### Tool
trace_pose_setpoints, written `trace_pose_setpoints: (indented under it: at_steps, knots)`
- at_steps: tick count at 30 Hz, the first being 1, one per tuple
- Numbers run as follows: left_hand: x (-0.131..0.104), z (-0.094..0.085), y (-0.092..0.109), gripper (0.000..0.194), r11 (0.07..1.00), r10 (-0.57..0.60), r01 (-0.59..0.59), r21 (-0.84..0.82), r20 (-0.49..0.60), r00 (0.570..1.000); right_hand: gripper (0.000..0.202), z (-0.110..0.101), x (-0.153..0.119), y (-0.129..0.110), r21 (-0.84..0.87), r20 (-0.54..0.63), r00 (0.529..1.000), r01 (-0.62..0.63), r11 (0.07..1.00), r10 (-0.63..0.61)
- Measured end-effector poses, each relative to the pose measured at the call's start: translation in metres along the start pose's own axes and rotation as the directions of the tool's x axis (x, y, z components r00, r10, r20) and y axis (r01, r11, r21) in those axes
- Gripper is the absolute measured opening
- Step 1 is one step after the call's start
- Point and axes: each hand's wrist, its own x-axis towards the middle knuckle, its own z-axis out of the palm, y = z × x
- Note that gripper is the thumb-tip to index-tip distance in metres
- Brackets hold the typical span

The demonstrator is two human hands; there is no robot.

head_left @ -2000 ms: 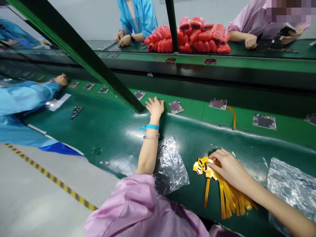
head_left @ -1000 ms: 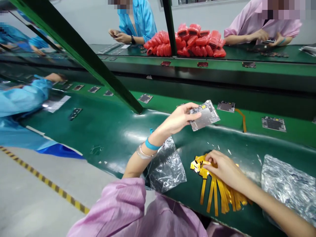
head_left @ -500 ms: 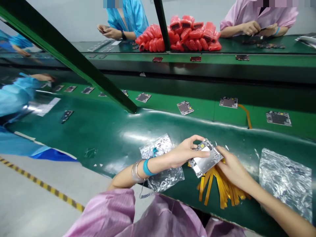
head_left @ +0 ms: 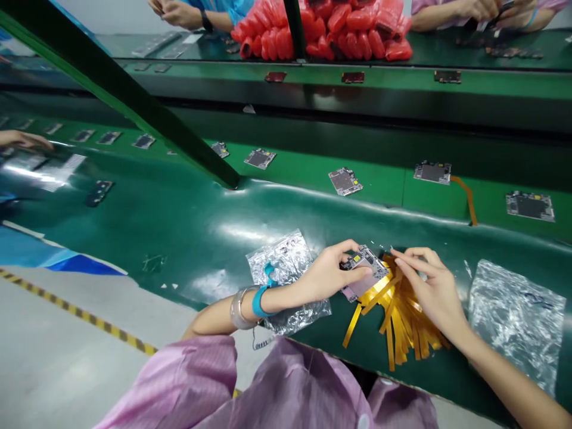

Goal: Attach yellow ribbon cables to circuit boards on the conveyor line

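Note:
My left hand (head_left: 328, 271) holds a circuit board (head_left: 374, 267) by its left side, thumb on top and fingers curled behind. A broad grey metal plate covers much of the board, with a yellow square near the top edge. Just right of the board, my right hand (head_left: 431, 286) is closed in a pinch; a tiny pale sliver shows at its fingertips, too small to name. Beneath both hands fans a bunch of orange flex cables (head_left: 397, 322), partly hidden by the board. A teal wrist strap (head_left: 260, 301) and a clear bangle circle my left wrist.
Silvery bags (head_left: 518, 322) lie right and left of the hands. Several boards line the green belt (head_left: 304, 173) ahead, one board (head_left: 432, 171) with an orange cable attached. A green post (head_left: 179, 131) slants across the left. Co-workers' hands and red-wrapped bundles (head_left: 322, 30) are beyond.
My right hand has come away from the board's right edge, its fingertips now pinched beside it. The board has tilted in my left hand. The whole view has dipped downward.

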Motion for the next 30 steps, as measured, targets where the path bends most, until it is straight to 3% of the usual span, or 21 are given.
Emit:
trace_pose_setpoints:
  at_steps: [6,12,16,22,27,30]
  knots:
    - [-0.003,0.000,-0.004,0.034,0.999,-0.002,0.001,0.042,0.010,1.000,0.015,-0.001,-0.010,-0.011,0.073,-0.068,0.998,-0.004,0.997,0.009]
    - [-0.013,0.011,0.004,0.031,0.997,0.038,-0.041,0.068,0.058,0.998,0.006,0.003,-0.024,-0.033,-0.022,0.123,0.992,-0.019,1.000,0.022]
    - [-0.020,0.012,0.007,0.030,0.995,0.071,-0.078,0.061,0.106,0.992,0.011,0.002,-0.024,-0.038,-0.045,0.069,0.997,-0.029,0.999,0.032]
    - [-0.025,0.014,0.006,0.033,0.982,0.102,-0.114,0.152,0.084,0.991,0.011,0.002,-0.025,-0.039,-0.057,0.012,1.000,-0.007,0.998,0.008]
    - [-0.017,0.013,0.006,0.034,0.996,0.036,-0.024,-0.086,0.144,0.989,0.005,-0.005,-0.030,-0.040,-0.095,0.088,0.993,0.089,0.991,-0.081]
    - [-0.011,0.009,0.010,0.038,0.963,-0.060,0.116,-0.241,0.226,0.972,0.034,-0.017,-0.037,-0.044,0.040,0.244,0.969,-0.042,0.998,0.032]
